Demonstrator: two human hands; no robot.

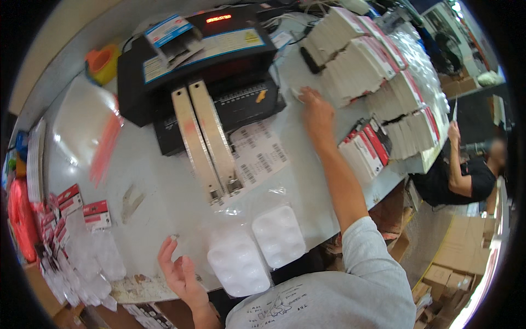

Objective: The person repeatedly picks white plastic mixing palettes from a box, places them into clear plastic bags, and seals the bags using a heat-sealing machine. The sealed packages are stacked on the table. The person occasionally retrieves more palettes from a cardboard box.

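My right hand (318, 109) reaches forward beside the stacked white cards, its fingers drawn together. Something small and whitish shows at its fingertips, too blurred to name. My left hand (183, 272) is raised over the table's front edge with fingers apart and nothing in them. Beside it, two white plastic trays with round wells, one nearer (239, 263) and one farther right (279, 237), lie in clear film. Long stacks of white cards with red ends (356, 68) fill the far right. A shorter bundle of red and white cards (364, 151) lies right of my right forearm.
A black machine (219, 60) with a red display and two metal strips (205, 131) stands at the back. Under the strips lies a barcode sheet (262, 153). Clear bags (85, 126) and packaged trays with red cards (82, 241) sit left. Another person (466, 178) is far right.
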